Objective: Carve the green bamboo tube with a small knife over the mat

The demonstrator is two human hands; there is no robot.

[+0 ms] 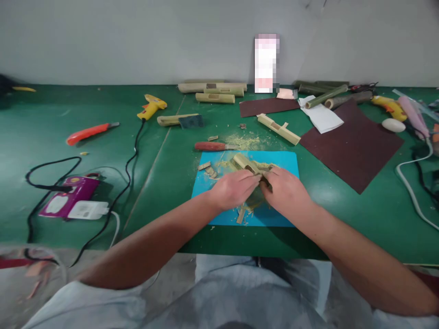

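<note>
Bamboo piece: I have it (pixel 242 161) a little below and right of the middle of the frame, tilted from upper left to lower right, its cut-out slot facing up, over the blue mat (pixel 291 165).
Right hand: I see this hand (pixel 285 185) with thumb and fingers closed round the piece's lower-right end.
Left hand: fingers together, this hand (pixel 236 186) touches the piece from its near side; the thumb is hidden from me, so I cannot tell whether it clamps.
Dark patch under the hands: too blurred for me to name.
Chips and dust: small wood chips (pixel 205 166) lie at the mat's upper left, and pale shavings (pixel 243 140) spread just beyond its top edge.
Red-handled tool: it (pixel 211 146) lies just above the mat, metal end toward the shavings.
Slotted tube: another bamboo tube (pixel 279 130) rests right of centre, beside a large dark brown sheet (pixel 356 151).
Left side of the green surface (pixel 147 219): I make out an orange-handled knife (pixel 91 133), a yellow glue gun (pixel 151 108) and a purple power strip (pixel 80 185).
Upper right: white paper (pixel 321 116) overlaps the brown sheet; a white egg-shaped object (pixel 393 125) sits near the edge of my view.
</note>
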